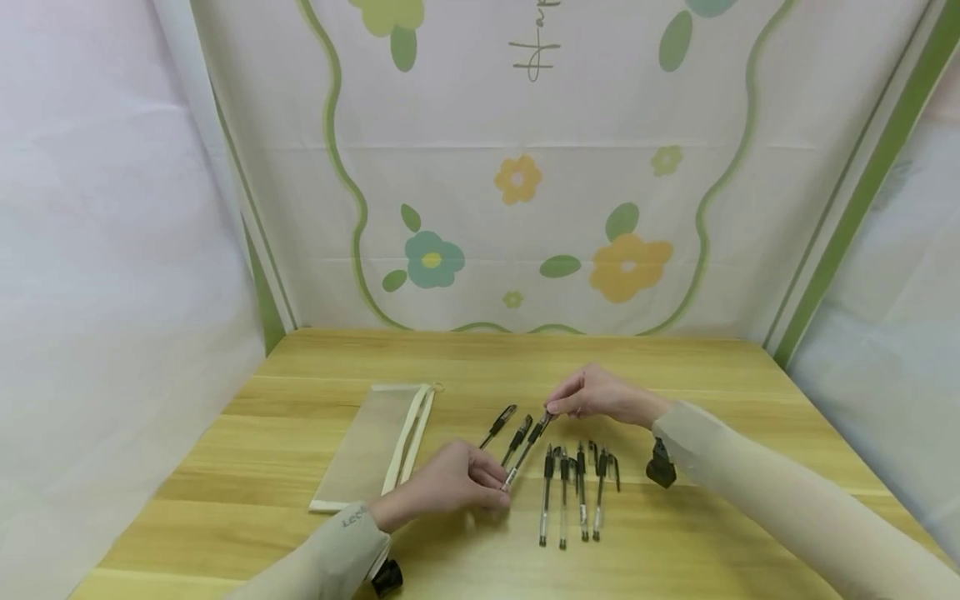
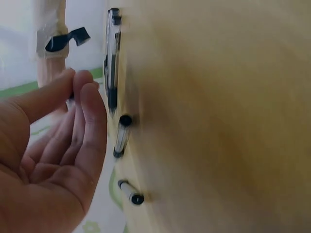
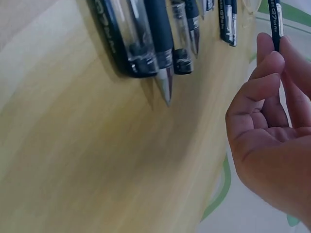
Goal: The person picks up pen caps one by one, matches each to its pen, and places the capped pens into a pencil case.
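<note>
A black gel pen (image 1: 533,439) slants between my two hands, its dark end up toward the right. My right hand (image 1: 603,395) pinches that dark end between thumb and fingertips; the right wrist view shows lettering on the pen (image 3: 275,19). At the lower, clear end, the thumb and fingers of my left hand (image 1: 453,479) pinch the barrel, mostly hidden by fingers in the left wrist view. Two similar pens lie just left of it, a nearer pen (image 1: 518,436) and a farther pen (image 1: 500,422), both partly behind my left hand.
Right of the held pen, several uncapped pens (image 1: 565,508) lie side by side, tips away from me, with loose caps (image 1: 615,472) beside them. A flat translucent zip pouch (image 1: 365,446) lies on the wooden table (image 1: 285,467) at left. A flowered cloth (image 1: 480,217) hangs behind.
</note>
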A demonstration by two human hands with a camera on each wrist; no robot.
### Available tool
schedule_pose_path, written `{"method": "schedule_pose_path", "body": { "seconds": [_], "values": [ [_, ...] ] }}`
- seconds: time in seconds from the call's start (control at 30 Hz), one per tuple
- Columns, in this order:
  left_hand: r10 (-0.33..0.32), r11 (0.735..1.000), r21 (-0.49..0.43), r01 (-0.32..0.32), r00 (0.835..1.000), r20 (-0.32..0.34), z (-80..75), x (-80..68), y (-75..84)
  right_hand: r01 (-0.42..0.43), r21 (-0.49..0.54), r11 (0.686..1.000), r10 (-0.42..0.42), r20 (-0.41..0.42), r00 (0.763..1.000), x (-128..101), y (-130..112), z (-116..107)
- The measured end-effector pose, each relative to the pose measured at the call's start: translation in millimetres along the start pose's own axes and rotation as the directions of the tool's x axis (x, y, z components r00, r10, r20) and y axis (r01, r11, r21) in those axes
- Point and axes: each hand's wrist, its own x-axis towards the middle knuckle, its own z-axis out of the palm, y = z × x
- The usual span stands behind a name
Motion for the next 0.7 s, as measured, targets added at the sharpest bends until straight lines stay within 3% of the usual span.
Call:
{"method": "schedule_pose_path", "body": {
  "seconds": [0.3,0.7],
  "values": [
    [-0.079,0.988,-0.132,0.081,0.997,0.025,15.9,3.0,2.6,0.002,-0.033,0.999,0.000,0.056,0.998,9.6,10.0,1.3],
    [-0.147,0.973,-0.185,0.140,0.989,-0.024,14.0,6.3,-1.6,-0.002,-0.126,0.992,0.001,-0.006,1.000,21.5,19.3,7.9]
  ]
}}
